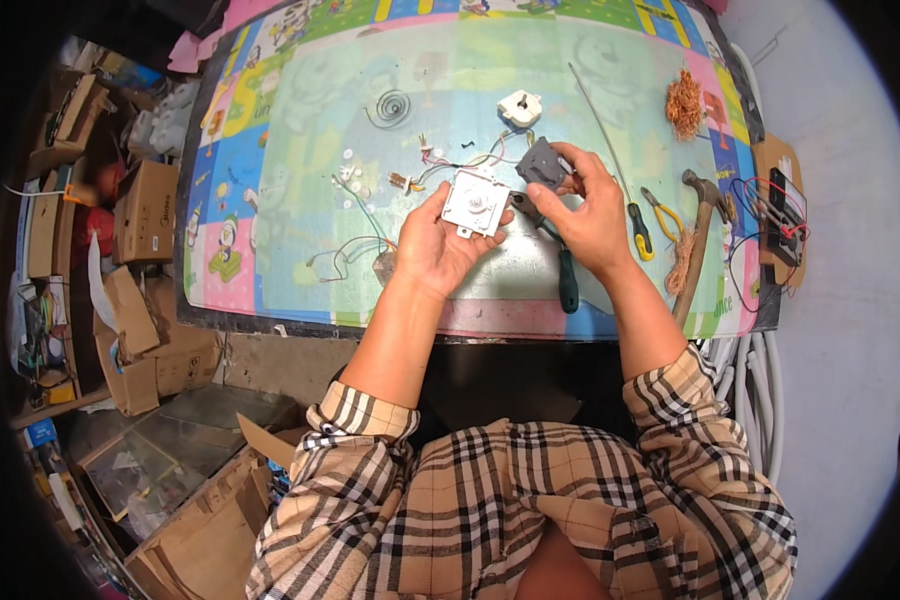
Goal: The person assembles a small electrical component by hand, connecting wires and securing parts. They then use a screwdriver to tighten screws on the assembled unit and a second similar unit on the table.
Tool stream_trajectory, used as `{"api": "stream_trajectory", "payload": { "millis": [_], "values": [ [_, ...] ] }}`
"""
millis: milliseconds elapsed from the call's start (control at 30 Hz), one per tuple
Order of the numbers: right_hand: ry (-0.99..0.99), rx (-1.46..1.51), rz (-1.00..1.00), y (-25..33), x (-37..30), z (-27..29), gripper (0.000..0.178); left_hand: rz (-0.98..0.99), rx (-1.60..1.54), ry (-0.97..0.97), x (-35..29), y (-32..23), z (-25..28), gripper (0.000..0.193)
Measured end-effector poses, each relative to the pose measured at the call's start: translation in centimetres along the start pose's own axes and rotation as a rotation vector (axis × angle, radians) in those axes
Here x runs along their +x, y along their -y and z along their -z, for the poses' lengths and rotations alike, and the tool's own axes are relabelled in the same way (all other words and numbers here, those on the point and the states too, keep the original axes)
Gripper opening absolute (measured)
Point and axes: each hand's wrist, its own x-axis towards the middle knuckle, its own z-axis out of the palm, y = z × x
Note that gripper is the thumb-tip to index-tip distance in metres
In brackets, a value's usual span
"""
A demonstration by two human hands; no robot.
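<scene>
My left hand [435,245] is closed on a square, silvery-white plate-like part [477,204] with a round raised centre. In my right hand [591,208] is a dark grey plastic housing [542,163], gripped between thumb and fingers. The two parts are close together above the table. Just below my right hand lies a tool with a dark green handle [568,283]; its dark front end is partly hidden. Beyond the hands sits a white switch-like part [519,108] with wires. A small wired component [400,181] lies left of the square part.
On the mat-covered table [310,230] are a flat coil spring [391,108], a long screwdriver [639,232], yellow-handled pliers [660,207], a hammer [701,235] and a copper wire bundle [684,108]. A black meter [786,212] with leads stands at the right edge. Cardboard boxes [146,210] stand left.
</scene>
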Motion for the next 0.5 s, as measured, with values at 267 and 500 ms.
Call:
{"api": "stream_trajectory", "payload": {
  "millis": [267,500],
  "values": [
    [0.030,-0.128,0.099,0.75,-0.23,-0.18,0.057,-0.016,0.007,-0.016,0.00,-0.02,0.11,0.042],
    [0.034,-0.205,0.175,1.03,-0.50,-0.12,0.058,-0.027,0.007,-0.073,-0.25,0.03,-0.58,0.039]
  ]
}}
